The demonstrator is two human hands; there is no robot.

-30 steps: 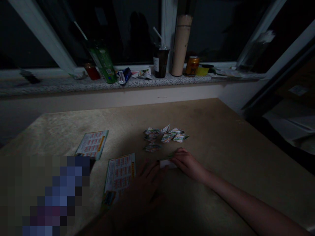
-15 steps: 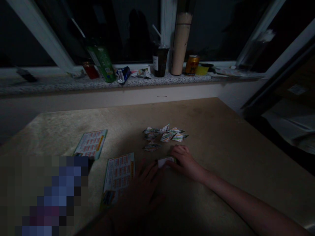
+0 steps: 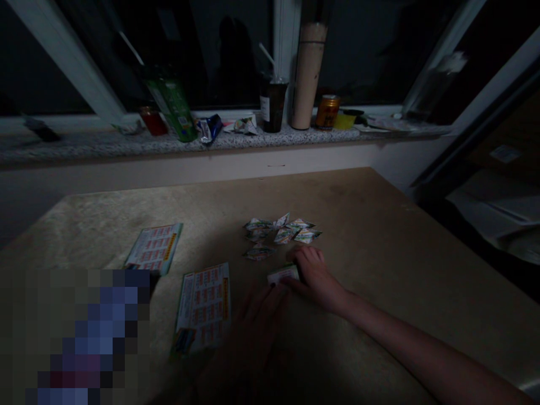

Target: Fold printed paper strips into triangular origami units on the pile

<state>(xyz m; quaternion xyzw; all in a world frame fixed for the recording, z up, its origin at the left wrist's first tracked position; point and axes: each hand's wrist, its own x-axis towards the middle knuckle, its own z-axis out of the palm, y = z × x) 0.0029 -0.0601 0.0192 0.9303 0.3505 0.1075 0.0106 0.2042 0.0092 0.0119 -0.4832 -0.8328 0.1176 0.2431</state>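
Note:
A small folded piece of printed paper (image 3: 282, 274) lies on the table in front of me. My right hand (image 3: 311, 275) grips its right end, with the thumb at the near edge and the fingers curled beyond it. My left hand (image 3: 257, 318) is in deep shadow, its fingers stretched out flat and the tips at the paper's near left edge. Just beyond sits a group of several folded paper shapes (image 3: 286, 234), pointed and diamond-like. A printed sheet (image 3: 205, 301) lies to the left of my left hand, and another stack of printed sheets (image 3: 154, 247) is farther left.
The tan table (image 3: 358, 225) meets a wall below a granite windowsill (image 3: 236, 143). On the sill stand a green bottle (image 3: 175, 109), a dark cup with a straw (image 3: 273, 107), a tall beige flask (image 3: 309, 79) and a gold can (image 3: 328, 112). A blurred-out patch covers the lower left.
My left hand has shifted slightly right, its fingertips now over the paper's near edge. The folded paper sits turned a little, and my right hand stays on it.

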